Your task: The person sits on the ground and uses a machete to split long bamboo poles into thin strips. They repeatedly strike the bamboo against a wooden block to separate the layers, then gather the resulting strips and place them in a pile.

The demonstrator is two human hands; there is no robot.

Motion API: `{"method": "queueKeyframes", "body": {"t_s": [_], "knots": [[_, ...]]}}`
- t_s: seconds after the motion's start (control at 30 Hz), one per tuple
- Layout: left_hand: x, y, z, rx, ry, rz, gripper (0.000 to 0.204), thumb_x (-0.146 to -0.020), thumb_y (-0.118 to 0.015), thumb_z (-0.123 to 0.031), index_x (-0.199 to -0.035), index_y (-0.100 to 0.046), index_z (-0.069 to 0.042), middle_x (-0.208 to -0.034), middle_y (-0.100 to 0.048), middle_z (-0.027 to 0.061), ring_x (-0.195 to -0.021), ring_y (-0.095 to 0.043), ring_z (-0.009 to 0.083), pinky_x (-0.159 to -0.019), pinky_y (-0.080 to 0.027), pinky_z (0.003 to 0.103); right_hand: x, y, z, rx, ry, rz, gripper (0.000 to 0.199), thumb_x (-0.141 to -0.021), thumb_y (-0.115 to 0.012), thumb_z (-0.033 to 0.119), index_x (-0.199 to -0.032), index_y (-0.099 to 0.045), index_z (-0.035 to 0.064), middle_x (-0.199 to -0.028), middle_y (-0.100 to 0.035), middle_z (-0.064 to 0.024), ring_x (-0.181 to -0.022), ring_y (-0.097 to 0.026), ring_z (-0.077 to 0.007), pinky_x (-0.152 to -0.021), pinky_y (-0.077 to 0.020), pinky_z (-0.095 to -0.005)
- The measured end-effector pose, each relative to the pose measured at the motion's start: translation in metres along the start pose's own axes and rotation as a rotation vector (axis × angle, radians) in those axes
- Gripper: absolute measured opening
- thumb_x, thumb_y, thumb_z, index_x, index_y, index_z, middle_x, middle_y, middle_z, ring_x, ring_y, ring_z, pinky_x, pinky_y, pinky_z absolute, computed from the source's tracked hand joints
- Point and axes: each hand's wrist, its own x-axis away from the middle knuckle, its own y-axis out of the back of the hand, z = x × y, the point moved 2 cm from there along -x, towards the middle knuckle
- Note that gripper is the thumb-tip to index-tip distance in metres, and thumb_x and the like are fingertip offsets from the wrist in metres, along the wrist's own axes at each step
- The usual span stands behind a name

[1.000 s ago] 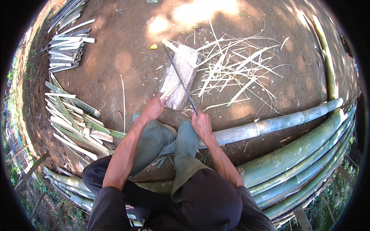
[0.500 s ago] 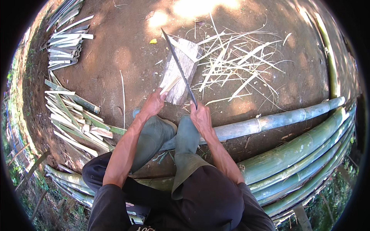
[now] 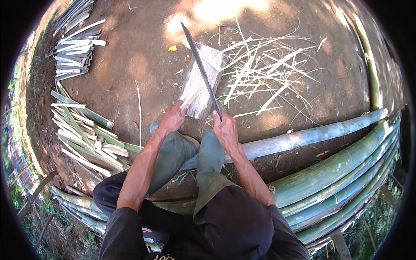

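My left hand (image 3: 174, 117) is closed on the near end of a pale bamboo strip (image 3: 191, 97), which rests over a worn wooden block (image 3: 200, 82) on the dirt. In my right hand (image 3: 225, 128) is the handle end of a long dark machete (image 3: 200, 64). Its blade slants up and to the left across the block, the tip past the block's far edge. From this view I cannot tell whether the blade touches the strip or the wood.
Thin bamboo shavings (image 3: 271, 71) lie heaped right of the block. Split strips are piled at the left (image 3: 89, 134) and far left (image 3: 76, 52). A bamboo pole (image 3: 277, 144) crosses before my boots (image 3: 173, 154); thick green poles (image 3: 329, 177) are stacked at the right.
The machete's blade has shifted slightly, its tip swinging farther out and away from the block. Both hands keep their holds in nearly the same place.
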Motion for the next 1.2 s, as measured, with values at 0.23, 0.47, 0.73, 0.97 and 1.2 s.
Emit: {"method": "queueKeyframes", "body": {"t_s": [0.23,0.47,0.73,0.97,1.2], "knots": [[0.001,-0.005,-0.007,0.017,-0.001,0.024,0.039,-0.100,-0.044,-0.032,-0.119,-0.049,0.002,-0.094,-0.060,0.0321,-0.090,-0.058,0.0493,-0.077,-0.045,0.051,0.016,-0.009,-0.048,0.080,-0.015,0.024,0.031,-0.094,-0.051,0.022,-0.081,-0.060,-0.0057,-0.073,-0.060,-0.0306,-0.070,-0.060,-0.0485,-0.062,-0.0459,-0.0522],[-0.006,-0.002,0.001,0.011,-0.007,0.059,0.043,-0.101,-0.042,-0.035,-0.118,-0.050,0.004,-0.096,-0.061,0.0315,-0.094,-0.059,0.0483,-0.081,-0.045,0.051,0.001,0.000,-0.015,0.008,0.007,-0.015,0.032,-0.094,-0.052,0.022,-0.085,-0.061,-0.0068,-0.073,-0.058,-0.0325,-0.070,-0.060,-0.0488,-0.061,-0.0463,-0.0512],[-0.003,-0.001,0.006,0.059,0.002,0.054,0.046,-0.101,-0.041,-0.036,-0.121,-0.049,0.005,-0.103,-0.061,0.0323,-0.100,-0.059,0.0470,-0.086,-0.045,0.049,0.001,0.001,-0.007,-0.008,-0.034,0.035,0.030,-0.094,-0.052,0.023,-0.087,-0.062,-0.0052,-0.074,-0.060,-0.0318,-0.073,-0.060,-0.0486,-0.063,-0.0470,-0.0527],[-0.007,-0.005,-0.001,0.017,0.017,0.077,0.049,-0.101,-0.040,-0.039,-0.121,-0.049,0.005,-0.104,-0.060,0.0324,-0.101,-0.059,0.0463,-0.087,-0.045,0.049,0.010,-0.009,-0.048,0.088,0.001,0.011,0.037,-0.095,-0.052,0.026,-0.081,-0.060,-0.0072,-0.065,-0.055,-0.0309,-0.065,-0.058,-0.0495,-0.057,-0.0442,-0.0508],[-0.002,0.001,-0.003,0.035,0.008,0.088,0.052,-0.101,-0.038,-0.042,-0.121,-0.049,0.005,-0.102,-0.060,0.0331,-0.099,-0.059,0.0473,-0.087,-0.045,0.050,0.003,-0.003,-0.017,0.013,-0.045,0.030,0.033,-0.094,-0.052,0.025,-0.087,-0.064,-0.0049,-0.073,-0.060,-0.0319,-0.071,-0.061,-0.0488,-0.064,-0.0470,-0.0537]]}}
